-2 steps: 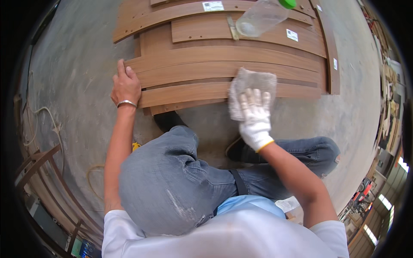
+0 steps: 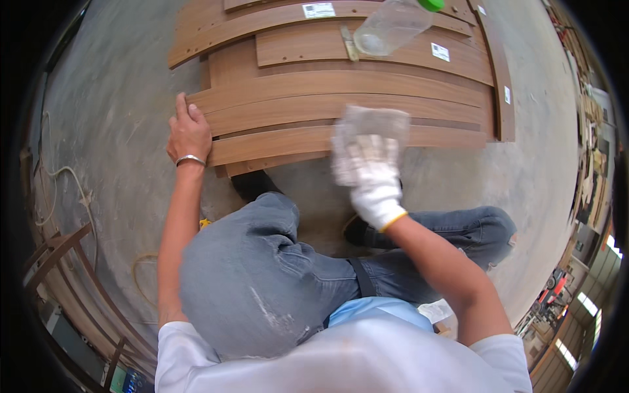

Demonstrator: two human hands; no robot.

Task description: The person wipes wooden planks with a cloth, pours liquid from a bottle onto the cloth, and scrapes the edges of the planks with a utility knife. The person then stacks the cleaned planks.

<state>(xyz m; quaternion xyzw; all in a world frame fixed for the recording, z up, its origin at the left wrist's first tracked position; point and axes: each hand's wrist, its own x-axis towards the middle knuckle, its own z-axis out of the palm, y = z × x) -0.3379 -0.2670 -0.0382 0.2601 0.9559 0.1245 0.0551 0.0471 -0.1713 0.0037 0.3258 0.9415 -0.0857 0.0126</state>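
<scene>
My left hand [image 2: 189,131], bare with a metal bracelet at the wrist, grips the left ends of several brown wooden slats [image 2: 275,141], its fingers partly hidden at the ends. On my right hand [image 2: 373,164] is a white knit glove with a yellow-edged cuff. Under that hand a greyish-white rag [image 2: 377,121] is pressed across the nearest slats; both are slightly blurred. The slats lie side by side with narrow gaps, on top of wider brown boards [image 2: 232,69].
A clear plastic bottle [image 2: 392,29] with a green cap lies on the boards beside a flat scraper-like tool [image 2: 348,43]. White labels [image 2: 319,10] mark some boards. A brown frame [image 2: 82,252] stands at lower left near a pale hose [image 2: 78,187]. Concrete floor [image 2: 118,118] surrounds the stack.
My right hand has slid the rag a little to the left along the slats. My left hand keeps its place at the slat ends. The whole view has shifted slightly.
</scene>
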